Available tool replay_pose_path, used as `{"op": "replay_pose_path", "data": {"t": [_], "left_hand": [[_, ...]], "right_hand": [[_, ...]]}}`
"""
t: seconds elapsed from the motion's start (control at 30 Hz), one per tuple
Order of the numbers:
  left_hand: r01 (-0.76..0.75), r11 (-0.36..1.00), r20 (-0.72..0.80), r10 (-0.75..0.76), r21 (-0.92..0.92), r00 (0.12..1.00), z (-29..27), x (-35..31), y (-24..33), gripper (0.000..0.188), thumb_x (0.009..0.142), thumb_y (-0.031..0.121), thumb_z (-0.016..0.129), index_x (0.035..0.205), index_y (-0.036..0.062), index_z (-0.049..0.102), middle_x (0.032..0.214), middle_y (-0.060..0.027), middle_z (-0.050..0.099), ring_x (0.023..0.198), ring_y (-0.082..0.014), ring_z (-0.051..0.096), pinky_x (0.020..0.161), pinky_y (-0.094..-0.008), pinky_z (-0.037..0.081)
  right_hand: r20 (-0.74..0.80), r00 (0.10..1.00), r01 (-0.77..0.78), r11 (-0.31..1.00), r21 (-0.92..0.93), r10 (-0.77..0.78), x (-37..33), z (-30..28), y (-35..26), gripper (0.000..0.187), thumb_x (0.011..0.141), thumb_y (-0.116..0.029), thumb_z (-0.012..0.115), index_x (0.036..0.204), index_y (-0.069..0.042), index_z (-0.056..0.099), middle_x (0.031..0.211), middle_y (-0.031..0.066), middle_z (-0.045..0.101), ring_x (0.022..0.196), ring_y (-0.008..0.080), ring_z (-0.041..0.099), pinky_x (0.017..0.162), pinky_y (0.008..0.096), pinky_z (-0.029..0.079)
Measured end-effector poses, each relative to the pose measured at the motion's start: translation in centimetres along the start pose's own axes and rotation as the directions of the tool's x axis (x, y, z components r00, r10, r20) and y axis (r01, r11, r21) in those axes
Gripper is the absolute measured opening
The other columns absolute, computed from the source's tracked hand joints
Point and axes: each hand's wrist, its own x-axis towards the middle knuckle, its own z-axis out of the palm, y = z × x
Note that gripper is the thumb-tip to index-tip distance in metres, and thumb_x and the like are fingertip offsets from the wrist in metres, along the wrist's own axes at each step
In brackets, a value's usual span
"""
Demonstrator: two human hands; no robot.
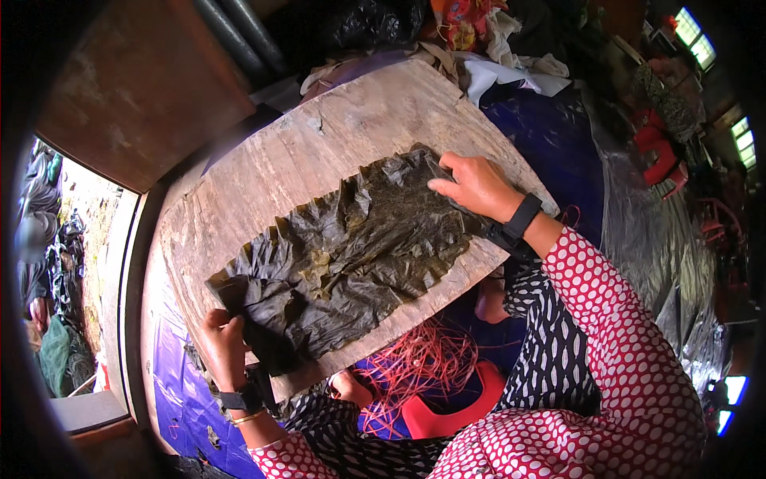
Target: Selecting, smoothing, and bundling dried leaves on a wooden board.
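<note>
A wide, wrinkled length of dark green-brown kelp (343,247) lies spread slantwise across a plywood board (263,176). Its edges are ruffled, and a lighter yellowish patch shows near its middle. At the lower left end, my left hand (225,347) is closed on the kelp's edge, thumb on top. My right hand (483,188) grips the upper right end, with its thumb and forefinger at the border and the other fingers partly hidden. Between the two hands the kelp rests on the wood.
Under the board's near edge lies a tangle of red strings (423,367) beside a red plastic piece (463,403). Blue sheeting (179,391) covers the ground around. A brown wooden panel (144,96) stands at the far left, with bags and cloths (511,68) behind the board.
</note>
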Motion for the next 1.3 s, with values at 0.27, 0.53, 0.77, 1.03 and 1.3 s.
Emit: {"op": "replay_pose_path", "data": {"t": [0.27,0.53,0.77,1.03,1.3], "left_hand": [[-0.108,0.993,-0.087,0.104,-0.042,0.991,0.8,0.2,0.4,0.014,0.082,0.006,0.055,0.094,-0.0015,0.055,0.076,-0.0098,0.056,0.056,-0.0170,0.058,0.041,-0.0313,0.053],[-0.074,0.996,-0.152,0.080,0.041,0.985,1.5,0.6,-0.3,0.009,0.089,0.013,0.055,0.090,0.0041,0.057,0.064,-0.0103,0.057,0.046,-0.0179,0.055,0.034,-0.0315,0.045],[0.003,0.998,-0.093,-0.009,-0.066,0.996,1.3,1.0,-1.0,0.014,0.089,0.017,0.059,0.094,0.0044,0.056,0.068,-0.0124,0.059,0.051,-0.0196,0.058,0.032,-0.0314,0.044],[-0.175,0.937,-0.106,0.215,0.302,0.971,1.5,0.4,-0.6,0.021,0.085,0.019,0.063,0.090,0.0003,0.055,0.067,-0.0147,0.058,0.056,-0.0254,0.060,0.040,-0.0353,0.044],[-0.304,0.895,-0.187,0.377,0.328,0.907,1.7,1.4,-3.5,0.021,0.090,0.020,0.056,0.087,-0.0005,0.058,0.067,-0.0179,0.058,0.059,-0.0295,0.059,0.056,-0.0408,0.046]], "right_hand": [[-0.012,0.998,0.059,0.977,0.204,-0.058,0.0,0.7,1.4,0.028,0.077,-0.016,0.069,0.096,-0.002,0.055,0.073,0.0199,0.061,0.071,0.0392,0.061,0.064,0.0443,0.047],[0.069,0.998,-0.013,0.996,0.089,0.007,0.6,-1.0,1.1,0.015,0.079,-0.017,0.064,0.081,-0.003,0.061,0.072,0.0187,0.062,0.072,0.0368,0.062,0.064,0.0451,0.047],[-0.025,1.000,-0.009,1.000,-0.020,0.009,2.7,-1.4,1.0,0.038,0.081,-0.038,0.066,0.076,-0.001,0.060,0.073,0.0200,0.063,0.072,0.0383,0.062,0.064,0.0453,0.048],[-0.119,0.988,0.085,0.988,-0.129,-0.100,4.3,0.8,0.5,0.038,0.079,-0.039,0.070,0.083,-0.003,0.059,0.076,0.0155,0.064,0.071,0.0345,0.063,0.061,0.0443,0.048],[-0.128,0.992,0.031,0.998,0.052,-0.024,4.4,1.1,1.0,0.028,0.082,-0.031,0.068,0.072,-0.005,0.061,0.069,0.0136,0.063,0.066,0.0318,0.061,0.059,0.0429,0.047]]}}
